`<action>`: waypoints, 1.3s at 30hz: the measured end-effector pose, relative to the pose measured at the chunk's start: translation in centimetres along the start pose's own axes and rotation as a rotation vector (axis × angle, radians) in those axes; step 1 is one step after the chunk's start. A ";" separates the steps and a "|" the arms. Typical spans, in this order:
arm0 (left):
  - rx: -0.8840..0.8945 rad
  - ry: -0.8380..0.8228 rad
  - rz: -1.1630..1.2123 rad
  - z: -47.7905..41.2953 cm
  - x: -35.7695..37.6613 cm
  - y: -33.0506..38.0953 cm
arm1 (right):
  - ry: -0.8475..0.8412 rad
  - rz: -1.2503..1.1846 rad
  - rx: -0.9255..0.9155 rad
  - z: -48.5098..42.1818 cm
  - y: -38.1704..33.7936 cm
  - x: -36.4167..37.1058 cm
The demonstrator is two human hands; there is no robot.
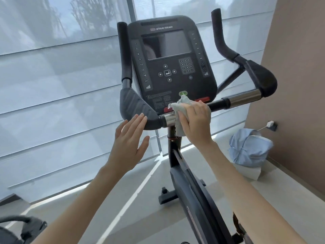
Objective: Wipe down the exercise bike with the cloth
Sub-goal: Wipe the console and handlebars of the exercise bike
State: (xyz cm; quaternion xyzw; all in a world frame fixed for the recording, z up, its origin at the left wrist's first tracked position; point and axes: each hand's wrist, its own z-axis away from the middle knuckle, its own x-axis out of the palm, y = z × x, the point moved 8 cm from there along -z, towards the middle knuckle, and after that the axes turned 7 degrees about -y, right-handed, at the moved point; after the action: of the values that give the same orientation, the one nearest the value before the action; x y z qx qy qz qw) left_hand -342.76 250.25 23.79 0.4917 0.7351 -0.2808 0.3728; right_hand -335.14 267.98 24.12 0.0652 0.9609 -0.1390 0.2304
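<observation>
The black exercise bike (190,189) stands in front of me, its console (168,64) upright at centre. A horizontal handlebar (241,99) runs below the console, with chrome sections and padded grips. My right hand (195,122) presses a pale grey cloth (177,106) onto the handlebar's middle, just under the console's lower edge; the cloth drapes over the bar. My left hand (129,143) hovers open, fingers spread, just below the left padded grip (135,106), fingertips near or touching it.
White roller blinds (52,85) cover the window behind the bike. A light blue bag (249,148) sits on a white box by the brown wall at right. Another machine's dark part (19,229) shows at the lower left. Grey floor surrounds the bike's base.
</observation>
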 end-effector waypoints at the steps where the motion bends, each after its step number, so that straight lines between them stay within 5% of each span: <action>1: -0.004 -0.013 0.006 -0.1 -0.2 -0.1 | -0.042 0.004 0.028 -0.8 0.4 -0.4; 9: -0.100 0.022 0.038 -1.2 -1.1 -0.3 | -0.496 0.134 -0.005 -3.8 -4.2 2.8; 14: -0.073 0.039 0.085 -1.6 -0.1 1.7 | -0.386 -0.034 -0.113 -3.0 -4.2 1.6; 23: -0.037 -0.035 -0.048 -4.1 1.0 3.2 | -0.366 0.005 0.035 -4.7 8.2 -1.5; 26: -0.038 -0.030 -0.070 -4.2 1.0 3.4 | -0.387 0.133 0.121 -4.9 8.3 -0.7; 32: -0.055 -0.009 -0.056 -4.1 1.0 3.8 | -0.052 0.009 0.131 -2.2 4.7 -1.6; 39: -0.052 -0.035 -0.050 -3.8 0.8 3.9 | -0.039 -0.108 -0.031 0.5 5.6 -1.4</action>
State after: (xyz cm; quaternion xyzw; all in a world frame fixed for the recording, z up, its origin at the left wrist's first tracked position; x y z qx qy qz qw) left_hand -340.38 254.99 25.09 0.4583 0.7476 -0.2796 0.3911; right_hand -332.66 273.11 22.98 0.0069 0.9604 -0.1377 0.2423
